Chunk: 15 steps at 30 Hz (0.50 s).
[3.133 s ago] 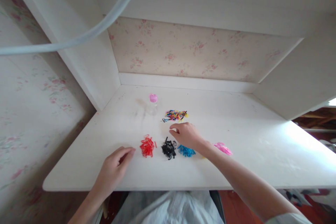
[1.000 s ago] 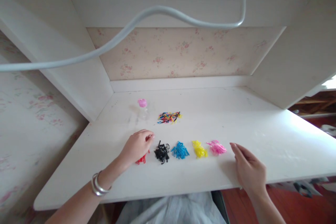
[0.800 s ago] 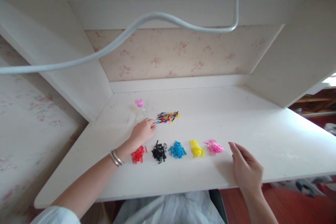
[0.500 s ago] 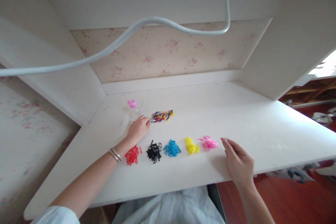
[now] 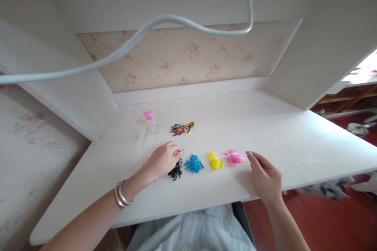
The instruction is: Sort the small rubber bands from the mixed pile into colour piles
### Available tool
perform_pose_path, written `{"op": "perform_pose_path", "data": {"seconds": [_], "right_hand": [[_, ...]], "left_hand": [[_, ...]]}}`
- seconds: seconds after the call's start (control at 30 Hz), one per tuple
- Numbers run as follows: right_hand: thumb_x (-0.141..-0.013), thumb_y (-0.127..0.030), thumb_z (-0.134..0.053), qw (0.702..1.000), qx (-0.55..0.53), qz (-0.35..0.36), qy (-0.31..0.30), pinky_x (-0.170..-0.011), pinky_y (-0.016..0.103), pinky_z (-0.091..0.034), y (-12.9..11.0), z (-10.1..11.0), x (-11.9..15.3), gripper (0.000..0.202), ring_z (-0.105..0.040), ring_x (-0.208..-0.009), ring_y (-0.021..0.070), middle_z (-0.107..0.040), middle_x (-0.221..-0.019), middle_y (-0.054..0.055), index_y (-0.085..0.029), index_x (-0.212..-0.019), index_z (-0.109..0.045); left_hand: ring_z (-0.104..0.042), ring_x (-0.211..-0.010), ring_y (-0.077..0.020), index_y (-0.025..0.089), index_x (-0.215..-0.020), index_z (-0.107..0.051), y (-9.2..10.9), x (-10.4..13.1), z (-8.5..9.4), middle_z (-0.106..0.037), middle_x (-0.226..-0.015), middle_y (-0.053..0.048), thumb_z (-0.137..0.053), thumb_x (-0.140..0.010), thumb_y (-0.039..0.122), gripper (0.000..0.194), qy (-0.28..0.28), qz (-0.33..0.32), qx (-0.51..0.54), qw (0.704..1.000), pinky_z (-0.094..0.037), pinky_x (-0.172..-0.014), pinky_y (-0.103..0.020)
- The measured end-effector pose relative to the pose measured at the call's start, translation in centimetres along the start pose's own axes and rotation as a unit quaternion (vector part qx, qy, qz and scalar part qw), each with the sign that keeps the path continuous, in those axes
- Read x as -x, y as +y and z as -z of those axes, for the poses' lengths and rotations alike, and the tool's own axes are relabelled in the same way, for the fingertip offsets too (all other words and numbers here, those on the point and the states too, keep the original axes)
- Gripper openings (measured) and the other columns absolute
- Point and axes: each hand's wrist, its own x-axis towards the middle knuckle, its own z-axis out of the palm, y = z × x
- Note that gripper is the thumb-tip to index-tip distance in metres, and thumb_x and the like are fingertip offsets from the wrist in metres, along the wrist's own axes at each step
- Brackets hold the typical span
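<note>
My left hand (image 5: pixel 165 158) pinches a small blue band (image 5: pixel 183 151) at its fingertips, above the black pile (image 5: pixel 176 170). It covers most of the red bands (image 5: pixel 144 165). Right of the black pile lie a blue pile (image 5: pixel 193 164), a yellow pile (image 5: pixel 215 160) and a pink pile (image 5: pixel 233 157) of small bands. A mixed-colour heap (image 5: pixel 182 128) is farther back. My right hand (image 5: pixel 266 176) is closed, thumb against fingers, just right of the pink pile; whatever it may hold is too small to make out.
A clear container (image 5: pixel 152 127) stands at the back left beside a pink item (image 5: pixel 149 115). A white cable (image 5: pixel 165 19) crosses overhead. White panels (image 5: pixel 321 43) enclose the desk (image 5: pixel 265 125) at the sides.
My left hand has moved from the mixed heap toward me and slightly right, now with a blue band showing at its fingertips. My right hand is nearly where it was.
</note>
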Motion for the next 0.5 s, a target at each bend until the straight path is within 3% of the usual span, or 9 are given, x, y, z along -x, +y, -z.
{"op": "perform_pose_path", "data": {"seconds": [0.23, 0.5], "right_hand": [[-0.071, -0.053, -0.065, 1.0, -0.007, 0.004, -0.018, -0.067, 0.027, -0.045, -0.2, -0.1, 0.0, 0.043, -0.061, -0.078, 0.02, -0.071, -0.083, 0.006, -0.017, -0.092, -0.072], [-0.07, -0.052, -0.066, 1.0, -0.014, 0.004, -0.003, -0.066, 0.027, -0.046, 0.0, -0.1, -0.1, 0.041, -0.061, -0.078, 0.02, -0.071, -0.084, 0.006, -0.018, -0.091, -0.072]], "left_hand": [[-0.062, -0.075, -0.0141, 0.024, -0.08, -0.07, 1.2, -0.8, -1.7, -0.066, -0.084, -0.002, -0.047, -0.087, 0.035, 0.027, -0.026, -0.023, 0.002, 0.999, -0.044, -0.07, -0.024], [-0.059, -0.088, -0.015, 0.024, -0.098, -0.068, 0.4, 0.6, 0.4, -0.064, -0.098, -0.003, -0.045, -0.089, 0.034, 0.026, -0.055, -0.064, -0.001, 0.996, -0.043, -0.084, -0.027]]}}
